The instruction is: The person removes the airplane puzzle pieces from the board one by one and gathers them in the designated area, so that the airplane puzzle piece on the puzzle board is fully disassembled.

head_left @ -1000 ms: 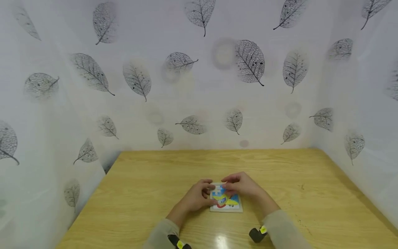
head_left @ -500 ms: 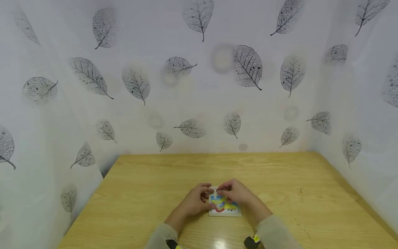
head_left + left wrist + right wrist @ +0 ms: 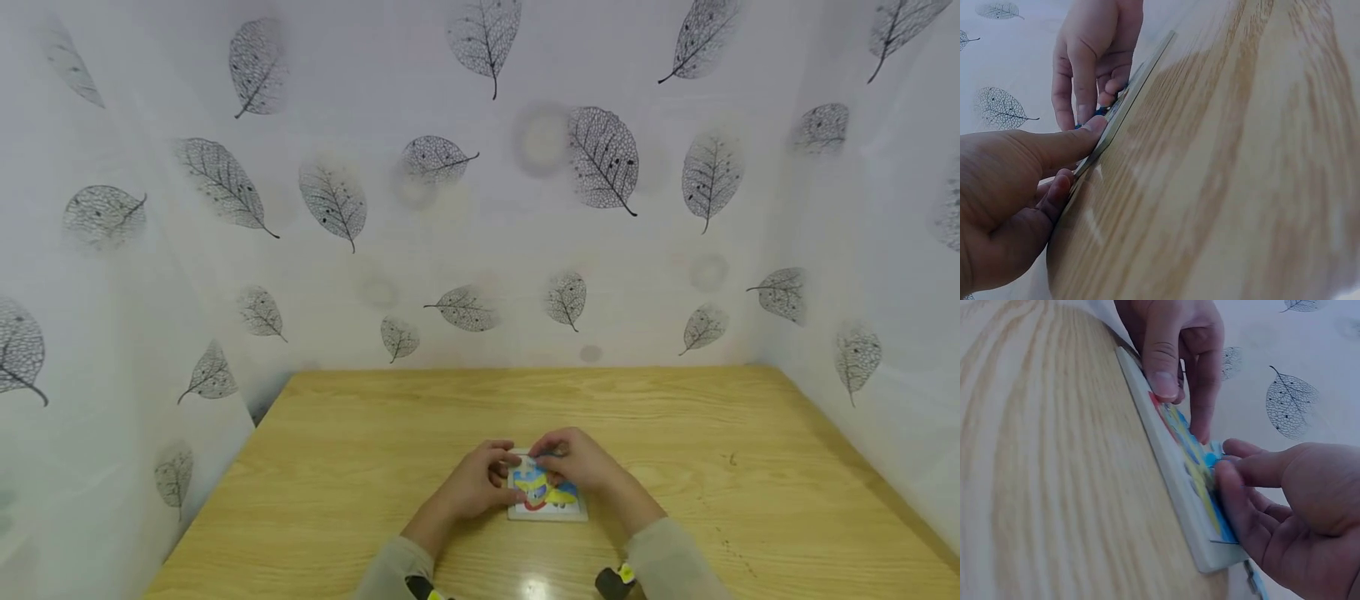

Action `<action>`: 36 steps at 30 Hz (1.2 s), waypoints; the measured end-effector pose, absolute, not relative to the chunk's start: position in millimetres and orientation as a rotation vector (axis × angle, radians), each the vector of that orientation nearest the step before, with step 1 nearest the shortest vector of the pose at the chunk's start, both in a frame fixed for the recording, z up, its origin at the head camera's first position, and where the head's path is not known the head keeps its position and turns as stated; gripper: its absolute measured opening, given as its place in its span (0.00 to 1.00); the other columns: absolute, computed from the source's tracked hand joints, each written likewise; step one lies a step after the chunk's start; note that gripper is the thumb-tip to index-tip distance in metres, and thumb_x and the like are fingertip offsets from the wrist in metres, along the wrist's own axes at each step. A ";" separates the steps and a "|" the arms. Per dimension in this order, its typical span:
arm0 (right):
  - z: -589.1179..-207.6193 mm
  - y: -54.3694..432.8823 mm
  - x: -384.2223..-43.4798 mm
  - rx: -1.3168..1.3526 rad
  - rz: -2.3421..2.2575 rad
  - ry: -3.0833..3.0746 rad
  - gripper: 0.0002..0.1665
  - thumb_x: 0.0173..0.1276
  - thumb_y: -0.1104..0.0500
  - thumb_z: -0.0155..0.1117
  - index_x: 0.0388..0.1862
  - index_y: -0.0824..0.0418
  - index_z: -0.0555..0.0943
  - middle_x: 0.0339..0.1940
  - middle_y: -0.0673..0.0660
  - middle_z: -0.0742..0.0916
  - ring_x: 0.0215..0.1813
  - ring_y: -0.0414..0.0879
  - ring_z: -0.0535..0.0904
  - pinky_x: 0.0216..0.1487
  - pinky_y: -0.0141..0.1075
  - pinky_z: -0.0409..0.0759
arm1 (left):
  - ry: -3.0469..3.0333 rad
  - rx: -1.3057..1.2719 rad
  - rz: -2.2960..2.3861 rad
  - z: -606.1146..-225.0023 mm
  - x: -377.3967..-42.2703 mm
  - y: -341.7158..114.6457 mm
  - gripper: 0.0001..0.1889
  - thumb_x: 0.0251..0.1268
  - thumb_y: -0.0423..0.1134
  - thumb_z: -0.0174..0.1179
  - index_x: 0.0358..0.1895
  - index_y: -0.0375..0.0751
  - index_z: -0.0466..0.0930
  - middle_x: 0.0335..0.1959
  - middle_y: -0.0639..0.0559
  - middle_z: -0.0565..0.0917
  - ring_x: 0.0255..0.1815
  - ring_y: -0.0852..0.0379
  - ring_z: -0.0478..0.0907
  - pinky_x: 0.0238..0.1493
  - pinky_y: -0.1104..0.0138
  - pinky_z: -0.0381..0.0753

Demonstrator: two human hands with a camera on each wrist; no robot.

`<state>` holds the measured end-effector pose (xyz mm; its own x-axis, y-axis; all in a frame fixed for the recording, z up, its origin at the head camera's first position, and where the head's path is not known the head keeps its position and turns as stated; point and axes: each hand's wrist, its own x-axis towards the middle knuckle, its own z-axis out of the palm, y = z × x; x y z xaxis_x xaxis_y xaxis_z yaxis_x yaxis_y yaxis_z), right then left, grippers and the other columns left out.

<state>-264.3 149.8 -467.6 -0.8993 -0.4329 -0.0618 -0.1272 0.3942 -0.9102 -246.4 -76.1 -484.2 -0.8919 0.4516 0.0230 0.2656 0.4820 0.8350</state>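
Note:
A small jigsaw puzzle (image 3: 551,515) with a pale frame and a blue, yellow and red cartoon picture lies flat on the table. My left hand (image 3: 472,483) grips its left side, the thumb over the near part and the fingers at the far part. From the right, my right hand (image 3: 588,462) reaches over the upper part of the picture. In the right wrist view, its thumb and forefinger pinch a blue puzzle piece (image 3: 1212,456) at the picture's surface. The hand covers much of the puzzle's far right portion.
The wooden table (image 3: 375,417) extends around the puzzle on all sides. A white curtain (image 3: 480,225) with dark leaf prints hangs behind it and along both sides. Black-and-yellow wrist gear (image 3: 615,581) shows by the right sleeve.
My right hand has moved left over the puzzle's upper part, then slightly back right; the blue part it hovered over is now more covered. My left hand keeps its grip. The head view has shifted slightly.

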 end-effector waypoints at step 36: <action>-466.5 166.9 -267.1 -0.244 -1.688 2.165 0.15 0.74 0.64 0.60 0.53 0.74 0.78 0.40 0.62 0.86 0.35 0.45 0.87 0.39 0.39 0.87 | 2.551 0.584 1.355 -488.8 -250.3 -74.8 0.23 0.54 0.43 0.76 0.53 0.42 0.83 0.70 0.48 0.71 0.47 0.60 0.73 0.46 0.71 0.76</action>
